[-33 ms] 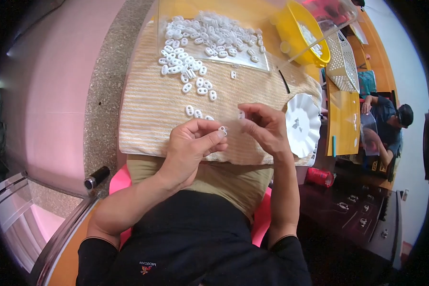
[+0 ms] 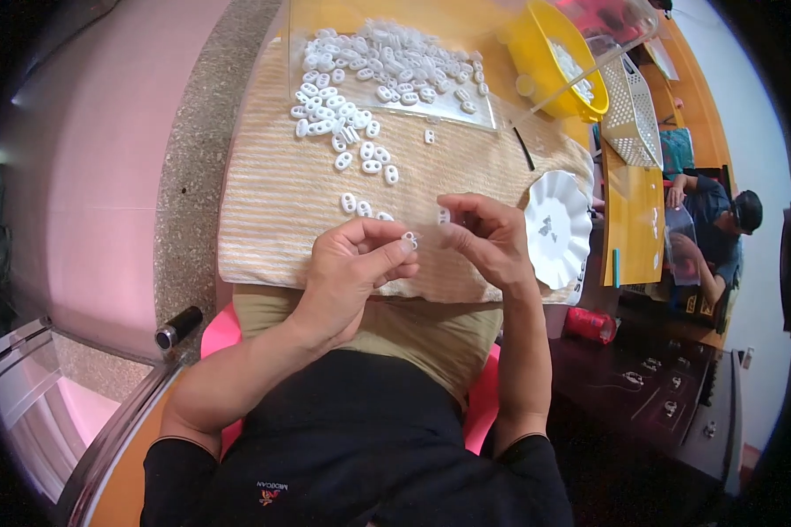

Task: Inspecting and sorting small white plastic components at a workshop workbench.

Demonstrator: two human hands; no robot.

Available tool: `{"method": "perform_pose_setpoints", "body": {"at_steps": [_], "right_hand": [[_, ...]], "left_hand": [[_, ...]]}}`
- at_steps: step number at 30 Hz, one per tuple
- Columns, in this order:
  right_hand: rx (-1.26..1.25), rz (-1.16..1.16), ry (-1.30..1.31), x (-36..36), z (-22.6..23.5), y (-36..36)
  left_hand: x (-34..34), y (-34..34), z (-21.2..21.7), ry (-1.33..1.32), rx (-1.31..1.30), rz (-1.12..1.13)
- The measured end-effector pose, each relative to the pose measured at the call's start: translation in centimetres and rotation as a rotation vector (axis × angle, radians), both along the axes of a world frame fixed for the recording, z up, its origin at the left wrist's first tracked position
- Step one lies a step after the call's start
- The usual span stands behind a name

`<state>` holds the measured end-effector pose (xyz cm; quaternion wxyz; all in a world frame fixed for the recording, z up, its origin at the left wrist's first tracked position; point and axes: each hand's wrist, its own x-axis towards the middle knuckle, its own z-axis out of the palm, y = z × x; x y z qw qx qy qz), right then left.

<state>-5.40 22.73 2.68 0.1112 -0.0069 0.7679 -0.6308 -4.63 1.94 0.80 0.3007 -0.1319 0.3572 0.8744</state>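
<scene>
Near the front edge of the striped cloth, my left hand pinches a small white two-holed oval piece between thumb and forefinger. Just to its right, my right hand closes thumb and fingertips on a white two-holed piece, partly hidden and slightly blurred. The two pieces are apart. Beyond my left hand lie a few more such ovals, one partly covered. Farther back, a large pile of white ovals spreads over and beside a clear sheet.
A white scalloped dish with small grey bits stands right of my right hand. Behind it lies a thin black stick. A yellow basin and a cream perforated basket stand far right. Another person sits at the right.
</scene>
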Motion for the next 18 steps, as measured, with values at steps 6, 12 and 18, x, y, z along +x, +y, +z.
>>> {"method": "perform_pose_setpoints", "body": {"at_steps": [6, 12, 18], "right_hand": [[-0.084, -0.031, -0.043, 1.5, -0.1, -0.5], [-0.091, -0.003, -0.013, 1.6, -0.6, -0.6], [-0.073, 0.009, -0.035, 1.8, -1.1, -0.7]], "left_hand": [[0.1, 0.2, -0.1, -0.001, -0.033, -0.025], [0.1, 0.3, -0.3, -0.016, -0.049, -0.053], [0.0, 0.1, -0.4, -0.016, -0.048, -0.065]]}}
